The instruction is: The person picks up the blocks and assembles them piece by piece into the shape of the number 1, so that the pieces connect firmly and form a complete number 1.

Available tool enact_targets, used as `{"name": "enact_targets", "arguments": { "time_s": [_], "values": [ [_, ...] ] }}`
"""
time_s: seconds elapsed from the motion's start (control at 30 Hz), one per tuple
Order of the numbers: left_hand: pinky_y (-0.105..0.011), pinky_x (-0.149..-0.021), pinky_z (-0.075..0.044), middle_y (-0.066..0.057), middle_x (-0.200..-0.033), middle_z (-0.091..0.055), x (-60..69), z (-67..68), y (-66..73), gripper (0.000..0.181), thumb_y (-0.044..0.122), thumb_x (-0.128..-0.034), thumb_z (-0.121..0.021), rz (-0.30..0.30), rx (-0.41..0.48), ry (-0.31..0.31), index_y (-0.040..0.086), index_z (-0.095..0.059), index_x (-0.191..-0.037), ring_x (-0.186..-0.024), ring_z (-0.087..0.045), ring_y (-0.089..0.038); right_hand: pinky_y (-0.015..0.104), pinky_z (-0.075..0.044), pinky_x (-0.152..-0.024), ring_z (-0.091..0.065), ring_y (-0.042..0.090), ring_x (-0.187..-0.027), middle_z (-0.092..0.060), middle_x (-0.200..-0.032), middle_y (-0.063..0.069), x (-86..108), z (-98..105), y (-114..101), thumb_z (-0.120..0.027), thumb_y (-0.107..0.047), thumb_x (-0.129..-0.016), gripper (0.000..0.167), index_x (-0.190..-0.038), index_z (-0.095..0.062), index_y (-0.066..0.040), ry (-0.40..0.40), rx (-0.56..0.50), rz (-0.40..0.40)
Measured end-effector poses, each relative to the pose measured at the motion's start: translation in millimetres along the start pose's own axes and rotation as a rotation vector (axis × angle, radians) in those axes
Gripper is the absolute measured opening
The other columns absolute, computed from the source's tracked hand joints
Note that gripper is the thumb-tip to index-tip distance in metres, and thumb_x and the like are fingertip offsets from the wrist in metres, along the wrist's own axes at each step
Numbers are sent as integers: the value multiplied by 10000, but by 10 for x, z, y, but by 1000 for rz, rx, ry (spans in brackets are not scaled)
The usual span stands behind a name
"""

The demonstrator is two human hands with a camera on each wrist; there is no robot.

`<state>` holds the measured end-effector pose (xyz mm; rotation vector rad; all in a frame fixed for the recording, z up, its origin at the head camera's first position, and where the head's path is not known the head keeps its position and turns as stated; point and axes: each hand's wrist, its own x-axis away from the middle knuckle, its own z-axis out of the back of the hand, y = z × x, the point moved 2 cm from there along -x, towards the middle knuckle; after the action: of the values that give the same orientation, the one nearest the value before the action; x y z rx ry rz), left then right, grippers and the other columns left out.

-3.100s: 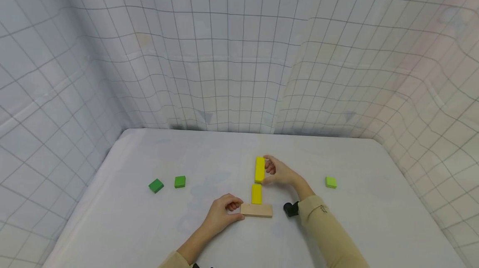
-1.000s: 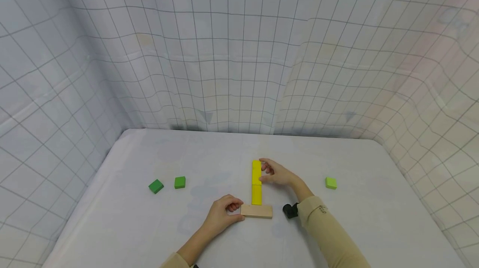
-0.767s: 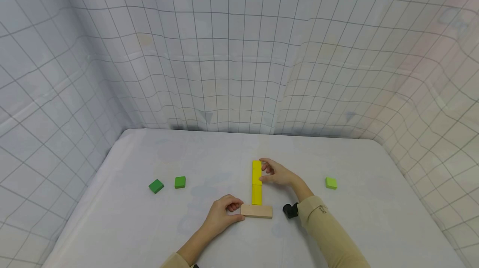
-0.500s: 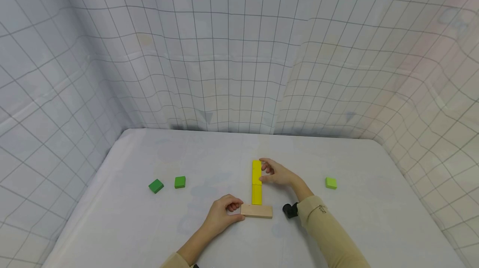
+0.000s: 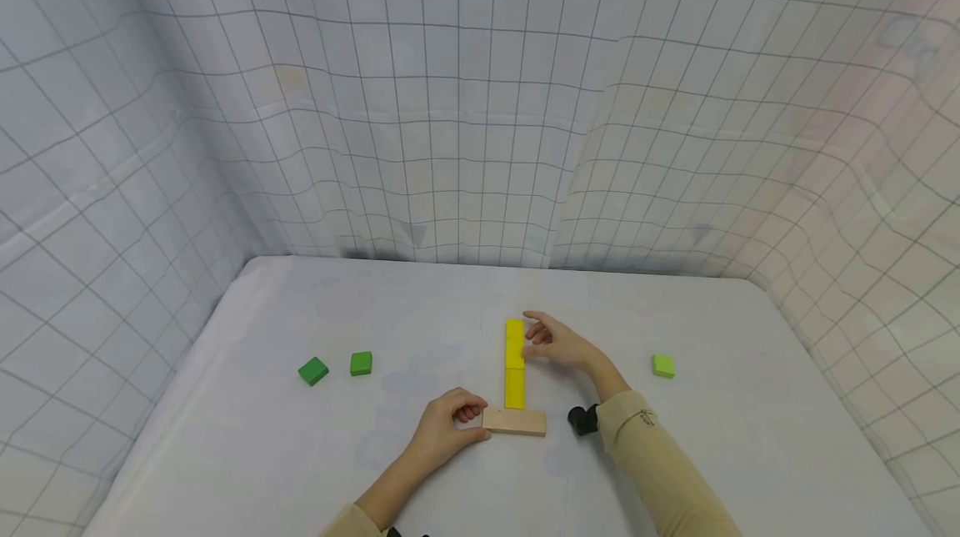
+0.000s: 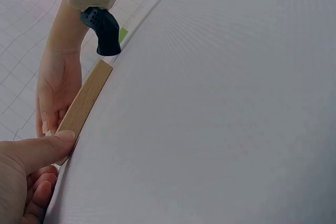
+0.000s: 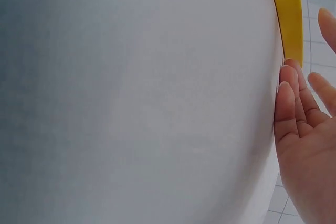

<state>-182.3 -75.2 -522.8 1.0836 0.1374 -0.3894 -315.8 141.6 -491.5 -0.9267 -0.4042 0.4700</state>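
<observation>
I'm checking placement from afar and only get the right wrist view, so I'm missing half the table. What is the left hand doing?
Observer: The left hand holds the left end of a wooden block between thumb and fingers.

Operator: How does that block lie?

Observer: Crosswise at the near end of the yellow row, as the head view shows.

Operator: Anything loose over on the left side?

Observer: Yes, two blocks lying apart from each other: a dark green block and, nearer the row, a brighter green block.
</observation>
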Motion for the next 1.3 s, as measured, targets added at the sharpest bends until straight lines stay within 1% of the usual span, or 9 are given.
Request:
{"name": "enact_targets", "arguments": {
  "time_s": [0.2, 0.43, 0.57, 0.67, 0.73, 0.83, 0.97, 1.1, 1.3],
  "values": [
    [-209, -642, -473, 35, -795, -595, -5, 5, -8, 312, 105, -628, -823, 1, 8, -1, 71, -679, -903, -706, -518, -63, 291, -459, -717, -544, 250, -964, -549, -1082, 121, 45, 93, 21, -647, -156, -854, 587, -1364, -380, -42, 95, -19, -12],
    [-211, -647, -471, 24, -794, -593, 1, 10, -15, 308, 117, -638, -820, 9, 15, -9, 76, -679, -908, -707, -513, -70, 316, -485, -758, -543, 287, -971, -539, -1114, 192, 148, 202, 58, -638, -144, -860, 579, -1360, -377, -13, 166, -82, 16],
    [-210, -648, -471, 27, -795, -593, 4, 12, -13, 309, 122, -638, -820, 10, 16, -9, 74, -679, -909, -708, -513, -70, 340, -496, -755, -541, 331, -970, -515, -1118, 269, 300, 266, -85, -616, -93, -868, 567, -1344, -350, 61, 181, -108, 45],
    [-210, -648, -472, 30, -797, -594, 4, 15, -6, 311, 121, -637, -821, 9, 15, -7, 71, -678, -909, -709, -515, -70, 354, -499, -753, -538, 359, -981, -510, -1120, 293, 428, 311, -212, -605, -53, -867, 549, -1338, -354, 72, 206, -109, 29],
    [-211, -649, -472, 30, -797, -594, 3, 17, -1, 311, 119, -637, -821, 8, 15, -7, 68, -678, -909, -709, -515, -71, 335, -500, -739, -542, 354, -984, -515, -1121, 287, 464, 339, -174, -610, -56, -864, 551, -1343, -361, 55, 224, -109, 21],
    [-211, -648, -472, 30, -796, -594, 4, 21, 6, 311, 120, -637, -821, 9, 14, -6, 64, -678, -907, -709, -514, -70, 286, -483, -738, -549, 327, -995, -532, -1123, 250, 495, 378, -25, -625, -90, -862, 564, -1354, -372, 20, 264, -122, 12],
    [-209, -648, -473, 33, -799, -594, 4, 20, 2, 311, 127, -641, -820, 7, 10, -7, 64, -678, -911, -710, -514, -67, 266, -465, -758, -562, 283, -996, -543, -1113, 199, 554, 427, 166, -635, -160, -864, 569, -1355, -386, -14, 315, -123, 30],
    [-209, -649, -473, 38, -800, -594, 4, 14, -5, 308, 135, -644, -819, 7, 9, -10, 70, -678, -910, -712, -516, -68, 274, -466, -771, -566, 242, -971, -542, -1101, 188, 660, 474, 217, -634, -180, -866, 567, -1349, -390, -12, 349, -123, 31],
    [-210, -648, -472, 42, -798, -590, -1, 9, -9, 308, 140, -645, -820, 5, 11, -10, 71, -677, -908, -711, -514, -72, 226, -458, -759, -557, 172, -937, -537, -1104, 215, 831, 561, 228, -633, -163, -866, 565, -1346, -385, 4, 399, -142, 19]
  ]
}}
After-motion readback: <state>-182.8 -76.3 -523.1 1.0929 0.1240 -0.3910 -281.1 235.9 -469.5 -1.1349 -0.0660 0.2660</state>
